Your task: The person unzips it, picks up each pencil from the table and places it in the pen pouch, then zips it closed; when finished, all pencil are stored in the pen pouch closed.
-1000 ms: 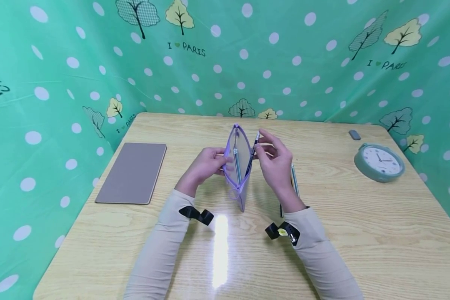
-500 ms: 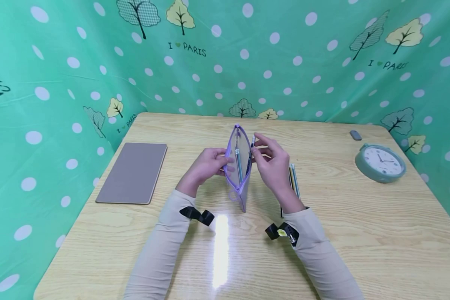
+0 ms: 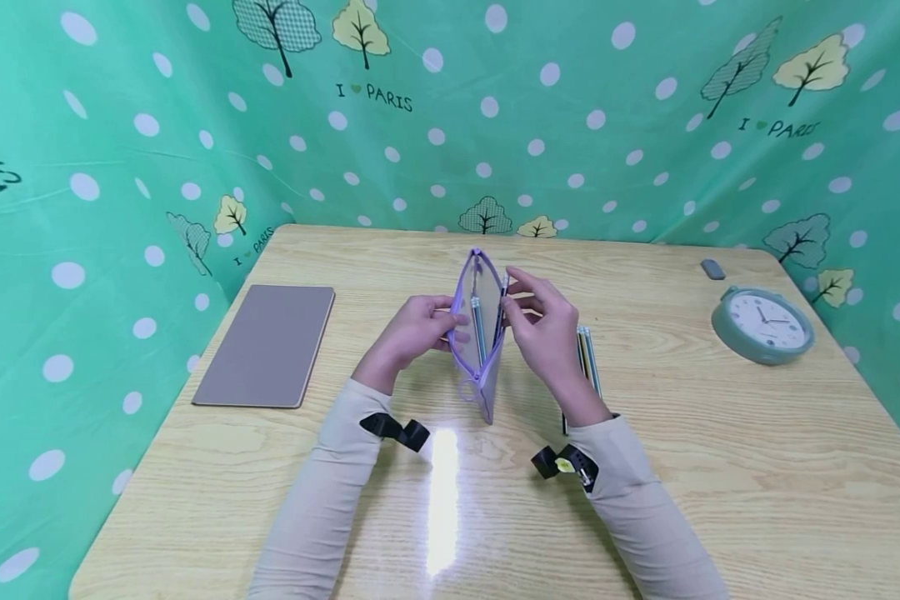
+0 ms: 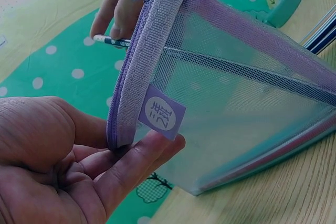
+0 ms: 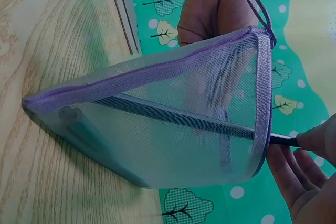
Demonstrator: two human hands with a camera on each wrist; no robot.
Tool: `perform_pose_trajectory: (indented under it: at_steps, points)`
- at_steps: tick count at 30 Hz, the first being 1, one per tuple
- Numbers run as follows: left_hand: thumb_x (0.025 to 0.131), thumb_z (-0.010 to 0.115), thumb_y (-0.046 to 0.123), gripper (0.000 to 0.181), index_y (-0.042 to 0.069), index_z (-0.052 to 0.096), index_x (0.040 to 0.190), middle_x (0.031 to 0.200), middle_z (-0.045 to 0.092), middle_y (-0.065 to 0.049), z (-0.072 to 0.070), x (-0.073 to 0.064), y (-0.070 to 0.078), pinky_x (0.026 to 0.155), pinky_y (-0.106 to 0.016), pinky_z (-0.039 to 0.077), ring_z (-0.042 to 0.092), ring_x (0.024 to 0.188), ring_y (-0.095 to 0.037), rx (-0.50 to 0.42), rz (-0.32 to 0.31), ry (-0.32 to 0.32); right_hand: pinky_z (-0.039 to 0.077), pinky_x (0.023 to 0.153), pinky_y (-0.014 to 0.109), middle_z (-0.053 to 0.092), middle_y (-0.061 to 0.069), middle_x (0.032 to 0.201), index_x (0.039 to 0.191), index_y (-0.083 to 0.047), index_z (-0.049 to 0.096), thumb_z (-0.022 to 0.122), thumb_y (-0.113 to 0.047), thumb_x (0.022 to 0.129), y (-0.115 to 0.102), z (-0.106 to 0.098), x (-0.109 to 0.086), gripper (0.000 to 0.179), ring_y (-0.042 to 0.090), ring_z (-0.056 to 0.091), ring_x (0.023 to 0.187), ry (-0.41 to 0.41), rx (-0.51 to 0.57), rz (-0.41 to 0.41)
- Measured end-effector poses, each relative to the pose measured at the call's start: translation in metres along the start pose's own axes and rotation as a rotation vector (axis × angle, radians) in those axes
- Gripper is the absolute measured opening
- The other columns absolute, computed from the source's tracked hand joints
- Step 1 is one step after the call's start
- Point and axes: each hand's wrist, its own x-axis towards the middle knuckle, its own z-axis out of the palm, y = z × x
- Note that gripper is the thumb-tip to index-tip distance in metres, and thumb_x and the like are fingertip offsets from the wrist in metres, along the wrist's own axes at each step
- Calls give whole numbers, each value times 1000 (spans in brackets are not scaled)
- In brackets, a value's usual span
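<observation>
In the head view, a mesh pencil pouch with lilac zipper trim stands tilted on the table, its mouth spread wide. My left hand grips the pouch's left rim, thumb inside; the left wrist view has its fingers beneath a lilac label. With thumb and fingertips my right hand pinches the top end of a dark pencil at the opposite rim. Most of that pencil's length slants down inside, seen through the mesh. A light blue pencil leans in the pouch too.
Several pencils lie on the table, partly hidden beneath my right forearm. At the left is a grey notebook. A round green clock and a small grey eraser-like block are at the right. Behind the table hangs a green dotted curtain.
My right hand has shifted slightly left and the dark pencil has sunk deeper into the pouch, standing more upright. The left hand keeps its hold on the rim.
</observation>
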Motion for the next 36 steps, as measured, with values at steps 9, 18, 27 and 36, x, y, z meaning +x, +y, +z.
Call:
perform_pose_trajectory:
  at_steps: [9,18,27,36]
  points:
    - [106,53,5,37,-10,55,140,122,70,-28,2,1,1,84,-38,66,75,102,-35,3,-10,6,67,71,43,67,27,105,133,7,64,61,13,94,-2,-2,0,40,40,73,88,8,17,2]
    - [107,50,2,38,-11,53,142,126,69,-28,2,-1,3,84,-38,66,76,100,-34,1,-1,4,66,69,28,66,24,105,130,9,65,56,12,96,-5,-12,5,35,9,70,79,13,98,100]
    - [107,49,2,39,-13,50,143,127,67,-30,0,0,-1,84,-37,66,76,88,-22,-7,11,-2,66,76,26,63,7,108,137,7,57,53,-10,107,15,-46,20,34,10,70,86,-97,230,426]
    - [106,52,3,38,-12,53,141,120,70,-30,-4,-1,-2,82,-37,66,76,83,-18,-5,10,8,64,82,23,56,27,128,147,11,45,50,-22,110,58,-100,41,50,8,69,86,-330,-39,667]
